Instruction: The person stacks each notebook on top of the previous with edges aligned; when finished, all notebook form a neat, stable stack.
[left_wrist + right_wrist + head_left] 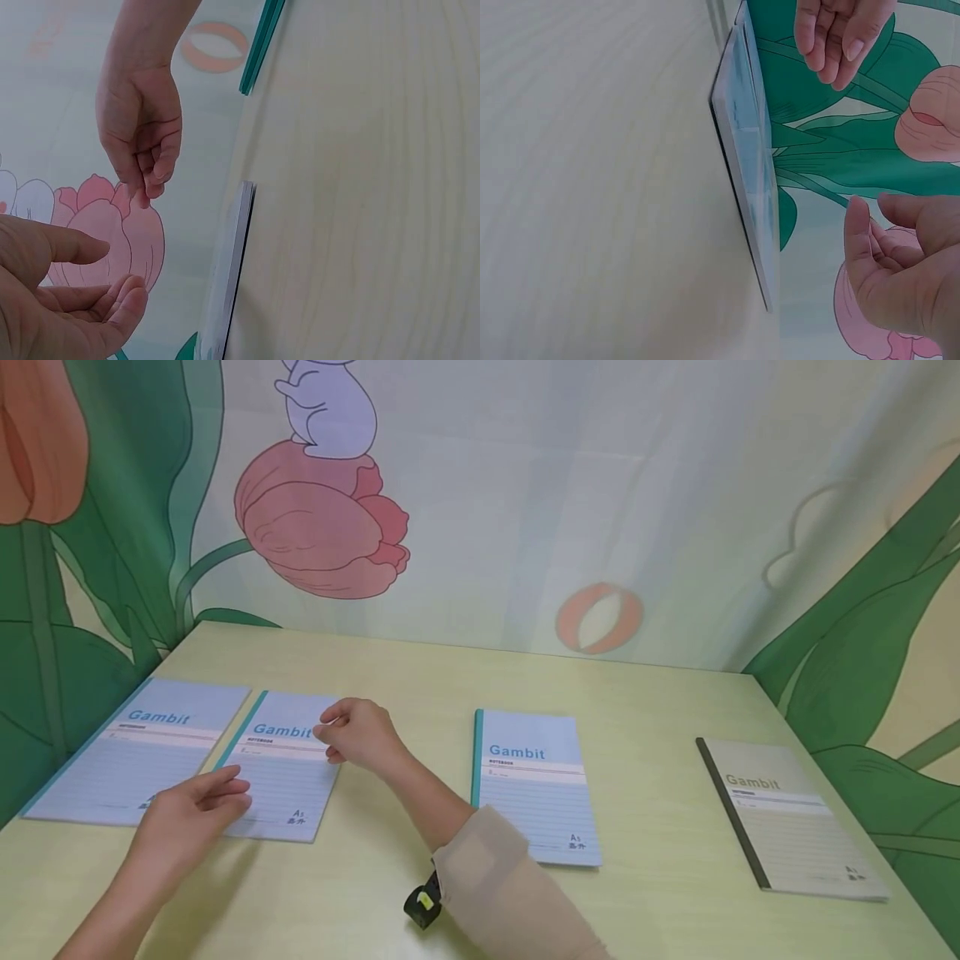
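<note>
Two blue-covered notebooks lie side by side at the left: the outer notebook and the inner notebook, each with a teal spine and "Gambit" printed on it. My left hand hovers over the lower edges of both, fingers loosely bent and holding nothing. Over the inner notebook's right edge is my right hand, its fingers bent and empty. Seen from the right wrist, a gap shows between the right hand's thumb and fingers, and both hands hang above the notebooks' level.
A third blue notebook lies right of the middle, partly behind my right sleeve. Farther right is a grey notebook with a dark spine. The pale wooden table meets a printed curtain. A small black device sits at my right wrist.
</note>
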The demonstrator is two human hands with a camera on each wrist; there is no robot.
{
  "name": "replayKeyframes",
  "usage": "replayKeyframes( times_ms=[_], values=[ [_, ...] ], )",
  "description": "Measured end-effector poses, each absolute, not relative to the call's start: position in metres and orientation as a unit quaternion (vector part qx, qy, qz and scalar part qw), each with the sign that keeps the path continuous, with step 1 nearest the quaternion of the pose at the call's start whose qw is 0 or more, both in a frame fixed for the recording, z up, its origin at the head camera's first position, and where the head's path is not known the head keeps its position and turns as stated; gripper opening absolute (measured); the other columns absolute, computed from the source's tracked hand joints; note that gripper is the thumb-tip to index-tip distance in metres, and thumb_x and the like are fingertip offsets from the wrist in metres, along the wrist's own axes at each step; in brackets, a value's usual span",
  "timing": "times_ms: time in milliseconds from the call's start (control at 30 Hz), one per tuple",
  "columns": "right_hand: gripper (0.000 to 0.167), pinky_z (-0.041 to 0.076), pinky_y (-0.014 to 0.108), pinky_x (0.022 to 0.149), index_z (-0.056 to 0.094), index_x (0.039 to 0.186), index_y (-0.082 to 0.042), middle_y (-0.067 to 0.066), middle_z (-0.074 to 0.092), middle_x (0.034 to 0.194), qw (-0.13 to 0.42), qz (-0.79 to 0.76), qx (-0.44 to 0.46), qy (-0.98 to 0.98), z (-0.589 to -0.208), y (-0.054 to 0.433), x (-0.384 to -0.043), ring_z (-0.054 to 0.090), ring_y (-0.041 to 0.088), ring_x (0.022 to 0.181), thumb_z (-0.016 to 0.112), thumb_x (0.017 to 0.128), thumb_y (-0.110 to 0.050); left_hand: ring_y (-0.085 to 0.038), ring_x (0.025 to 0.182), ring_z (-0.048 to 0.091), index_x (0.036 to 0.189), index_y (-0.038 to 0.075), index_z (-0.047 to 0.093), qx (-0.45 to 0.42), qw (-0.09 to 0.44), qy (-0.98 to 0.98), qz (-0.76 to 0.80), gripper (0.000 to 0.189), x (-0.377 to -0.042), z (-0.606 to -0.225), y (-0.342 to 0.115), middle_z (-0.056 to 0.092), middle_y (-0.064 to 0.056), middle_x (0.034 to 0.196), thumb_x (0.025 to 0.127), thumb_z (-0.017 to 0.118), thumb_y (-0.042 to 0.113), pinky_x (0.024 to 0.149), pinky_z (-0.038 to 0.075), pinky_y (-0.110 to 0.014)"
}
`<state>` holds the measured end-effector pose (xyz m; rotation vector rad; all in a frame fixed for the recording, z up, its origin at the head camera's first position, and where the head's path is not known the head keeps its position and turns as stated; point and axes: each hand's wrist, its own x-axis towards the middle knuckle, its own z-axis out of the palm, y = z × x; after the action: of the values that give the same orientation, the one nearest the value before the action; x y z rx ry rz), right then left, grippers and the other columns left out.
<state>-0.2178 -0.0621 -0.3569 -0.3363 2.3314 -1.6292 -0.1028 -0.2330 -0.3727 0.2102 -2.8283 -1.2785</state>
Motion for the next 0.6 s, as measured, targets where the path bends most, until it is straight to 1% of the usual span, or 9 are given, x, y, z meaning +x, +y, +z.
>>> replayKeyframes(
  times_ms=[33,67,133,233,267,400,533,600],
  values=[
    [0.010,0.053,0.026,0.055,0.063,0.092,-0.001,0.011,0.065,0.078,0.141,-0.562,-0.113,0.807,-0.358,-0.063,-0.217,0.058,0.013,0.051,0.067,0.084,-0.005,-0.028,0.099,0.059,0.130,-0.013,0.041,0.068,0.016,-0.910,-0.409,0.053,-0.103,-0.373,-0.235,0.059,-0.022,0.113,0.091,0.056,0.019,0.064,0.042,-0.011],
    [0.010,0.053,0.026,0.055,0.063,0.091,-0.001,0.012,0.065,0.079,0.143,-0.560,-0.111,0.808,-0.359,-0.064,-0.217,0.058,0.013,0.051,0.067,0.084,-0.005,-0.028,0.100,0.059,0.130,-0.014,0.041,0.068,0.016,-0.910,-0.409,0.053,-0.103,-0.373,-0.236,0.059,-0.023,0.114,0.091,0.056,0.019,0.064,0.042,-0.010],
    [0.009,0.052,0.023,0.054,0.063,0.091,-0.001,0.010,0.064,0.076,0.148,-0.553,-0.105,0.813,-0.361,-0.066,-0.217,0.057,0.012,0.050,0.067,0.084,-0.005,-0.029,0.100,0.058,0.130,-0.014,0.041,0.069,0.014,-0.910,-0.408,0.053,-0.105,-0.375,-0.239,0.059,-0.023,0.113,0.092,0.056,0.019,0.064,0.041,-0.010],
    [0.010,0.051,0.021,0.052,0.062,0.091,-0.001,0.008,0.063,0.073,0.158,-0.545,-0.095,0.818,-0.365,-0.069,-0.216,0.056,0.011,0.049,0.067,0.084,-0.006,-0.034,0.103,0.056,0.130,-0.016,0.039,0.073,0.007,-0.911,-0.405,0.054,-0.107,-0.377,-0.243,0.058,-0.025,0.114,0.092,0.055,0.019,0.067,0.040,-0.013],
    [0.010,0.051,0.021,0.052,0.062,0.091,-0.001,0.007,0.061,0.071,0.160,-0.542,-0.090,0.820,-0.366,-0.070,-0.216,0.055,0.011,0.049,0.067,0.084,-0.006,-0.038,0.106,0.053,0.130,-0.016,0.038,0.075,0.004,-0.912,-0.403,0.054,-0.107,-0.378,-0.244,0.058,-0.025,0.114,0.092,0.055,0.019,0.067,0.040,-0.014],
    [0.012,0.049,0.020,0.052,0.063,0.090,-0.003,0.005,0.059,0.068,0.159,-0.517,-0.076,0.838,-0.371,-0.075,-0.213,0.054,0.011,0.049,0.069,0.082,-0.009,-0.040,0.106,0.052,0.129,-0.018,0.037,0.077,0.005,-0.916,-0.394,0.053,-0.111,-0.381,-0.252,0.057,-0.026,0.114,0.092,0.054,0.016,0.069,0.040,-0.019],
    [0.015,0.042,0.019,0.051,0.064,0.091,-0.006,0.000,0.058,0.064,0.147,-0.473,-0.088,0.864,-0.378,-0.078,-0.211,0.056,0.012,0.050,0.071,0.081,-0.014,-0.041,0.104,0.053,0.127,-0.020,0.037,0.077,0.005,-0.922,-0.380,0.053,-0.116,-0.383,-0.261,0.056,-0.028,0.112,0.091,0.053,0.015,0.066,0.043,-0.021],
    [0.017,0.040,0.019,0.051,0.064,0.093,-0.006,-0.002,0.058,0.062,0.139,-0.453,-0.099,0.875,-0.381,-0.079,-0.210,0.056,0.011,0.050,0.071,0.081,-0.015,-0.043,0.102,0.053,0.127,-0.021,0.036,0.074,-0.002,-0.928,-0.366,0.053,-0.121,-0.382,-0.266,0.055,-0.030,0.112,0.091,0.053,0.015,0.067,0.045,-0.027]
  ],
)
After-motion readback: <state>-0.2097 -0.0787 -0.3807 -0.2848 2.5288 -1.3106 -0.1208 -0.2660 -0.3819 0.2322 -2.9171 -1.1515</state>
